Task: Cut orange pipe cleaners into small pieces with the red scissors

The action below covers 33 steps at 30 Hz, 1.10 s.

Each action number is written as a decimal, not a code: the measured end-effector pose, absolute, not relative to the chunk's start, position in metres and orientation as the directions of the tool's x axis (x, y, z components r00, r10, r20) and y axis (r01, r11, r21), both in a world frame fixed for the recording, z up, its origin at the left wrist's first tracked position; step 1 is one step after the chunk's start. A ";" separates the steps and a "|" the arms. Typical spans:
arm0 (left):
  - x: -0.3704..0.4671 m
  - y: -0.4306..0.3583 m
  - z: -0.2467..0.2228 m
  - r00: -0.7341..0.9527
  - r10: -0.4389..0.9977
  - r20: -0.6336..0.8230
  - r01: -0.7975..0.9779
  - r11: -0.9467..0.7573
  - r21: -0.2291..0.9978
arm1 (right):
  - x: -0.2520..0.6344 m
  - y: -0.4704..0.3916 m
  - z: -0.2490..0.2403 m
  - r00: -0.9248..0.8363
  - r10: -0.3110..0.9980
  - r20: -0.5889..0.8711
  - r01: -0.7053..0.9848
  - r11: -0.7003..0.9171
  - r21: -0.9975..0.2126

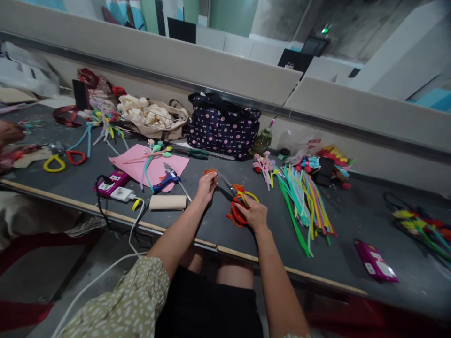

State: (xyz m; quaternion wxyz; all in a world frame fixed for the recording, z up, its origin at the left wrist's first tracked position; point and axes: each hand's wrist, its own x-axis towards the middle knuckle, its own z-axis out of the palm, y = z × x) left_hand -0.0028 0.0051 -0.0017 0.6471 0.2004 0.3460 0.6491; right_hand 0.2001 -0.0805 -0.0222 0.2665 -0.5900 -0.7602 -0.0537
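My right hand [254, 212] is wrapped round the handles of a pair of scissors [240, 213], one handle red and one yellow. The blades point up and left and look parted, with their tips close to my left hand [208, 185]. Pinched in the fingers of that hand is a small orange fuzzy piece [211, 171]. More orange fuzzy pieces [235, 223] lie on the dark table under and beside the scissors. Left of my left hand rest a blue glue gun [168, 178] and a beige roll [168, 203].
Pink paper [151, 164] lies under the glue gun. Bundled pipe cleaners [306, 202] spread to the right, near a purple power strip [376, 261]. A dotted bag [222, 126] stands against the partition. At far left, another person's hand [10, 134] shows near a second pair of scissors [56, 162].
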 end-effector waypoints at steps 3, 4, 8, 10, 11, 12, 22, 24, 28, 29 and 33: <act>-0.003 0.005 -0.002 -0.084 0.979 -0.187 -0.703 0.075 0.707 | 0.199 -0.081 -0.022 -0.162 0.869 0.468 0.929 0.294 -0.223; -0.003 0.005 -0.002 -0.086 0.978 -0.188 -0.702 0.074 0.708 | 0.199 -0.081 -0.022 -0.159 0.869 0.469 0.931 0.289 -0.221; -0.003 0.004 -0.002 -0.089 0.979 -0.183 -0.686 0.073 0.724 | 0.198 -0.082 -0.021 -0.129 0.873 0.471 0.938 0.261 -0.226; -0.003 0.004 -0.002 -0.087 0.981 -0.173 -0.681 0.068 0.729 | 0.197 -0.083 -0.019 -0.125 0.874 0.469 0.936 0.260 -0.236; -0.003 0.004 -0.002 -0.087 0.982 -0.168 -0.681 0.064 0.729 | 0.196 -0.083 -0.018 -0.125 0.876 0.466 0.935 0.261 -0.241; -0.003 0.004 -0.003 -0.088 0.982 -0.165 -0.681 0.061 0.729 | 0.196 -0.083 -0.017 -0.125 0.877 0.463 0.934 0.262 -0.244; -0.003 0.003 0.000 -0.084 0.977 -0.194 -0.676 0.088 0.732 | 0.197 -0.083 -0.018 -0.095 0.878 0.470 0.944 0.230 -0.238; -0.003 0.002 0.002 -0.082 0.977 -0.197 -0.680 0.090 0.728 | 0.197 -0.082 -0.017 -0.086 0.879 0.469 0.946 0.220 -0.238; -0.003 0.000 0.004 -0.071 0.978 -0.198 -0.696 0.094 0.712 | 0.195 -0.083 -0.014 -0.096 0.886 0.454 0.955 0.210 -0.207; -0.003 0.000 0.004 -0.068 0.977 -0.200 -0.698 0.096 0.710 | 0.195 -0.083 -0.013 -0.095 0.888 0.451 0.959 0.202 -0.197; -0.003 0.001 0.003 -0.077 0.972 -0.222 -0.702 0.105 0.704 | 0.196 -0.084 -0.013 -0.065 0.883 0.465 0.973 0.160 -0.167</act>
